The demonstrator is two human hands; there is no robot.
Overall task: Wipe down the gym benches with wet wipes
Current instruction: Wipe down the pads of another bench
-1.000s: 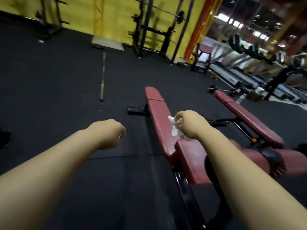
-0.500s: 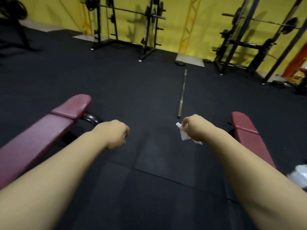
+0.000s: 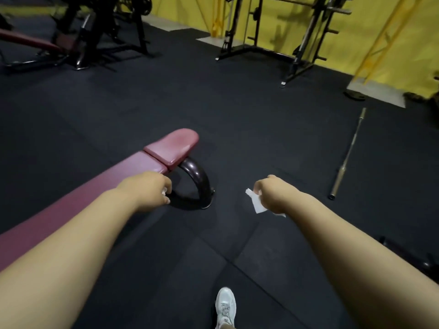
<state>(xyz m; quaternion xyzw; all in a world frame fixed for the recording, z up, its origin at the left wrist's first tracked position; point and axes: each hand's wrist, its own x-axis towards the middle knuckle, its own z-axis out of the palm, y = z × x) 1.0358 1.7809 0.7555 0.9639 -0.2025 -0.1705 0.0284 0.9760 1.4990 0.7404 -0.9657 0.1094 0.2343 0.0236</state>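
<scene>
Dangling wipe (image 3: 257, 203), seemingly downward; bench (image 3: 133, 168) points up-right.

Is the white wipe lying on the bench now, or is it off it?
Off it. The right hand pinches the wipe, which hangs above the black floor, apart from the red bench on the left.
</scene>
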